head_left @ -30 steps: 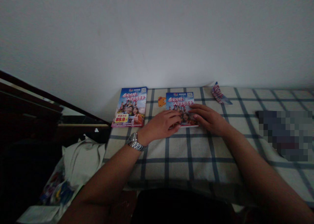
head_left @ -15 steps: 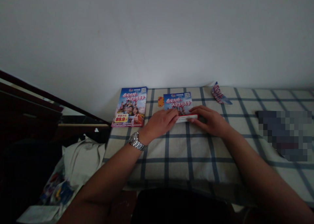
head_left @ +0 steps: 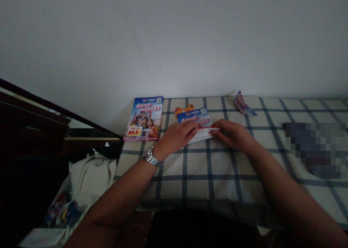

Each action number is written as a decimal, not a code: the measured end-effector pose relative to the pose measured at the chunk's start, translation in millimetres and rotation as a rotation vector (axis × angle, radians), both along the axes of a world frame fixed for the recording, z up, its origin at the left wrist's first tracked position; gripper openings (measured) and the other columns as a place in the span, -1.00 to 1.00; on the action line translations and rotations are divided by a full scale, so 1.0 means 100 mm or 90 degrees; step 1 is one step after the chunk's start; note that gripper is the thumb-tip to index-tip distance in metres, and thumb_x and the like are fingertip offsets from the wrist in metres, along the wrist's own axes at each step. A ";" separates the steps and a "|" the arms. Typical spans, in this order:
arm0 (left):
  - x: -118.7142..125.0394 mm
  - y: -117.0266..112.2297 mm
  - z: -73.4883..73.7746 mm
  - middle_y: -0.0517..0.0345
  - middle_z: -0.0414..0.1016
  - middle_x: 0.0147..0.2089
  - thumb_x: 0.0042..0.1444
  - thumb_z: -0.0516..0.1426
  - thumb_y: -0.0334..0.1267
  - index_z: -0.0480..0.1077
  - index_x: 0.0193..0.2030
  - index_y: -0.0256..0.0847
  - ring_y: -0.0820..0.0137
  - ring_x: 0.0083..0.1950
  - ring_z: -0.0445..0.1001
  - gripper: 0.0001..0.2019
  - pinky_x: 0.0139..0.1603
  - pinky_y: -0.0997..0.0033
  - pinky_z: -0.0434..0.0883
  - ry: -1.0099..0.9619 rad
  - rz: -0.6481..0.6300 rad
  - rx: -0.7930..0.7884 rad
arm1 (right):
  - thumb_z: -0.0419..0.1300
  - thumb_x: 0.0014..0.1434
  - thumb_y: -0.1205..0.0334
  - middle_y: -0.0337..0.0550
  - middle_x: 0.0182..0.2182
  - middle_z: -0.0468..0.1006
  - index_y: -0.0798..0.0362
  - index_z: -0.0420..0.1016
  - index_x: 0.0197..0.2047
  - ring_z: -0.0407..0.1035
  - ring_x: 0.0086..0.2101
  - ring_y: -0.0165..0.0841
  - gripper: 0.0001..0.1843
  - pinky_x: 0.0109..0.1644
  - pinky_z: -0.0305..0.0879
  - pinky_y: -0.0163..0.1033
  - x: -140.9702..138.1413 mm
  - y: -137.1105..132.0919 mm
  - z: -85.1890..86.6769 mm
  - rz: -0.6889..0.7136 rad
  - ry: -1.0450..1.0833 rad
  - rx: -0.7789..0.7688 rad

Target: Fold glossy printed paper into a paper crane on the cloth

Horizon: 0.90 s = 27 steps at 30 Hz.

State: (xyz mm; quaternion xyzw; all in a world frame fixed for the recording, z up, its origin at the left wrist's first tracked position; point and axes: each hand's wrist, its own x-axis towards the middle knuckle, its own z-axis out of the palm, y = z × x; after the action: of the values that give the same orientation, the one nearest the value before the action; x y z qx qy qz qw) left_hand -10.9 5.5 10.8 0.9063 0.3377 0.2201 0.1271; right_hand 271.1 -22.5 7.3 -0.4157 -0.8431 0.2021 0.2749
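Note:
A blue printed flyer lies on the checked cloth, its near edge folded up so the white back shows. My left hand, with a metal watch on the wrist, pinches the fold's left end. My right hand pinches the right end of the same flyer. A second, flat flyer of the same print lies to the left by the cloth's edge. A small orange bear-shaped card peeks out behind the folded flyer.
A folded scrap of printed paper rests near the wall at the back. The checked cloth covers the surface up to the white wall. A blurred dark patch lies at the right. Bags and fabric sit low on the left.
The flyer's near edge has been folded further up, showing more white back and hiding its lower picture. The flyer has also turned slightly, uncovering more of the orange bear card.

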 end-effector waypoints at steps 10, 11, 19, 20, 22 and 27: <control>-0.04 0.04 0.01 -0.04 0.52 0.19 0.46 0.09 -0.11 0.39 0.17 -0.20 0.20 0.19 0.53 -0.72 0.20 0.08 0.54 -0.030 -0.033 0.023 | 0.18 0.44 0.05 -0.12 -0.31 0.61 -0.02 0.47 -0.12 0.49 -0.38 -0.28 -0.81 -0.30 0.36 -0.20 0.00 -0.02 -0.01 -0.060 -0.028 -0.005; -0.03 0.04 -0.01 -0.05 0.51 0.21 0.45 0.10 -0.12 0.38 0.17 -0.20 0.19 0.21 0.52 -0.72 0.24 0.06 0.53 -0.033 -0.032 0.025 | 0.18 0.44 0.04 -0.13 -0.33 0.60 -0.02 0.47 -0.13 0.48 -0.39 -0.29 -0.81 -0.30 0.36 -0.20 0.00 -0.02 -0.01 -0.062 -0.028 -0.006; -0.02 0.08 -0.10 -0.09 0.40 0.35 0.45 0.13 -0.12 0.36 0.26 -0.16 0.15 0.37 0.41 -0.67 0.38 -0.03 0.44 -0.002 -0.002 0.005 | 0.17 0.44 0.05 -0.12 -0.29 0.57 -0.04 0.45 -0.13 0.48 -0.33 -0.25 -0.82 -0.25 0.36 -0.17 0.00 0.00 -0.02 -0.067 -0.053 -0.005; -0.02 0.07 -0.10 -0.08 0.41 0.34 0.45 0.13 -0.13 0.35 0.27 -0.16 0.15 0.37 0.41 -0.67 0.39 -0.02 0.43 -0.002 -0.003 0.002 | 0.17 0.43 0.04 -0.12 -0.29 0.57 -0.05 0.45 -0.14 0.48 -0.32 -0.24 -0.82 -0.25 0.36 -0.16 0.00 0.00 -0.02 -0.069 -0.053 -0.004; -0.01 0.06 -0.09 -0.05 0.42 0.32 0.44 0.14 -0.14 0.34 0.27 -0.14 0.15 0.36 0.41 -0.67 0.37 -0.01 0.44 -0.003 -0.006 0.000 | 0.17 0.43 0.03 -0.11 -0.29 0.57 -0.05 0.45 -0.13 0.47 -0.32 -0.23 -0.81 -0.25 0.37 -0.15 0.00 0.00 -0.03 -0.071 -0.050 0.001; 0.01 0.06 -0.08 -0.05 0.44 0.28 0.43 0.16 -0.15 0.35 0.24 -0.16 0.15 0.32 0.43 -0.68 0.36 -0.02 0.44 0.002 -0.011 -0.003 | 0.19 0.41 0.04 -0.08 -0.24 0.58 -0.05 0.48 -0.07 0.47 -0.28 -0.20 -0.82 -0.20 0.40 -0.11 -0.01 0.03 -0.03 -0.073 -0.035 0.023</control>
State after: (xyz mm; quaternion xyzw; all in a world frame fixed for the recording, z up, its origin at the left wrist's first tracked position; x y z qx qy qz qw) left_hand -9.7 11.4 2.3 0.9093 0.3304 0.2165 0.1306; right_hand 270.2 -19.9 3.9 -0.4636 -0.8286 0.1590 0.2706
